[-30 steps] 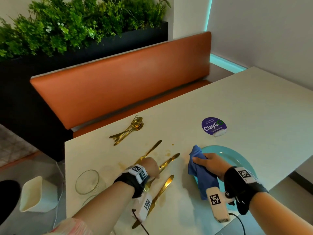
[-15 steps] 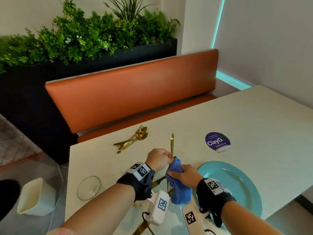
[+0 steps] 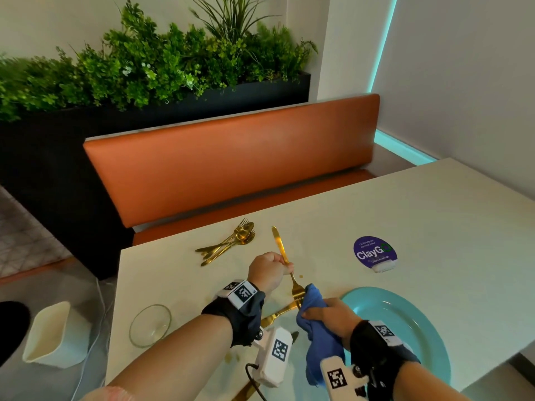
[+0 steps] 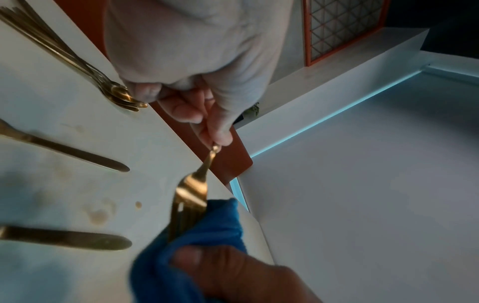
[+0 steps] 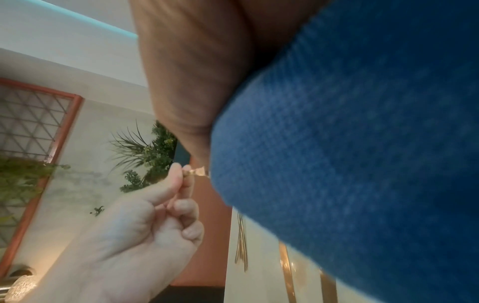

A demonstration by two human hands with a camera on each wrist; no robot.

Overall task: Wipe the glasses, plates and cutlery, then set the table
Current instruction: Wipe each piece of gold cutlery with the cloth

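Observation:
My left hand [image 3: 285, 267] pinches the handle of a gold fork [image 3: 280, 244] and holds it above the white table [image 3: 434, 227], tines toward me. My right hand [image 3: 321, 312] grips a blue cloth [image 3: 321, 340] that is wrapped round the fork's tines. In the left wrist view the fork [image 4: 191, 192] runs from my left hand [image 4: 207, 123] down into the cloth [image 4: 212, 231]. The cloth [image 5: 350, 164] fills most of the right wrist view. A teal plate [image 3: 411, 337] lies right of my hands, and a clear glass [image 3: 150, 325] stands at the left.
Two gold knives [image 4: 77, 157] [image 4: 77, 239] lie on the stained tabletop under my hands. A pile of gold cutlery [image 3: 231, 241] sits near the far edge, a purple sticker [image 3: 373, 251] right of it. An orange bench [image 3: 231, 157] runs behind; a white container [image 3: 55, 334] stands on the floor.
My left hand picked the fork up off the table and my right hand brought the cloth over from the plate. The cloth has since slid from near the handle down to the tines.

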